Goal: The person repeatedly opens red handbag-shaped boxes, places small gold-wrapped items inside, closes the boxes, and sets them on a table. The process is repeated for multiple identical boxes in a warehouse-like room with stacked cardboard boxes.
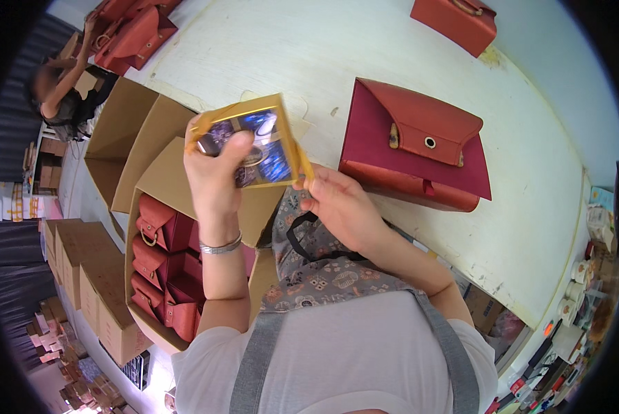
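The gold-edged package [273,157] is held in the air in front of the person's chest, above the near edge of the white table [254,52], with its shiny blue and purple patterned face turned up. The left hand [211,165] is closed round its left side with the thumb pressed flat across the face, a grip that seems meant to hold it steady. The right hand [338,207] pinches the yellow edge at its lower right corner between thumb and fingers, probably to leave the face uncovered; whether that edge is loose wrapping is too blurred to tell. Just right of the hands stands a red box [409,117] with a bag-like flap, taking up the nearest stretch of table. To the left, a cardboard carton [133,293] holds more small red boxes [161,217], perhaps stacked in rows to save room; the left forearm hides part of it. Another open carton [123,134] stands beyond, filling the space beside the table. Farther off, a co-worker [64,103] reaches toward red cases [140,45], and another red case [454,24] sits at the far edge.
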The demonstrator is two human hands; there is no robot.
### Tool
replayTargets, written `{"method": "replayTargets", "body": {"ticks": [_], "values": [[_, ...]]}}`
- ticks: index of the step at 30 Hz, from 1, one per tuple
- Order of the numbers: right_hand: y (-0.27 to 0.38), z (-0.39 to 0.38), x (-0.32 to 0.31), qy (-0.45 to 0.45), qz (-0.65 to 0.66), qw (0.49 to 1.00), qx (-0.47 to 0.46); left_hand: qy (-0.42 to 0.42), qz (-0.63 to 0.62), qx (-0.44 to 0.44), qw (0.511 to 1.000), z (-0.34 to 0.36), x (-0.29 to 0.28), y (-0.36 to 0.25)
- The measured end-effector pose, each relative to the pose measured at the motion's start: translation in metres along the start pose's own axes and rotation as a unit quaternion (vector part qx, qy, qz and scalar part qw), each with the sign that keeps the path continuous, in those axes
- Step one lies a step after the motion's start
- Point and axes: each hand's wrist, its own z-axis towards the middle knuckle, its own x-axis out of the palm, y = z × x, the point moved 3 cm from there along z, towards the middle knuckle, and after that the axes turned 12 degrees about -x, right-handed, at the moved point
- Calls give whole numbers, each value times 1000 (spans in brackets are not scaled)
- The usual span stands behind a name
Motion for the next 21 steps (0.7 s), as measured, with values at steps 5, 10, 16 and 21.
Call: {"method": "replayTargets", "body": {"ticks": [5, 10, 16, 21], "values": [[5, -2, 15, 89, -88, 983, -137, 97, -166, -107, 976, -10, -32, 10], [19, 8, 21, 154, -302, 896, -287, 151, -255, -145, 944, -22, -33, 15], [20, 0, 19, 64, -235, 955, -169, 221, -430, -202, 852, -38, -7, 12], [15, 1, 26, 167, -21, 981, -96, 296, -457, -203, 814, -31, 3, 17]]}}
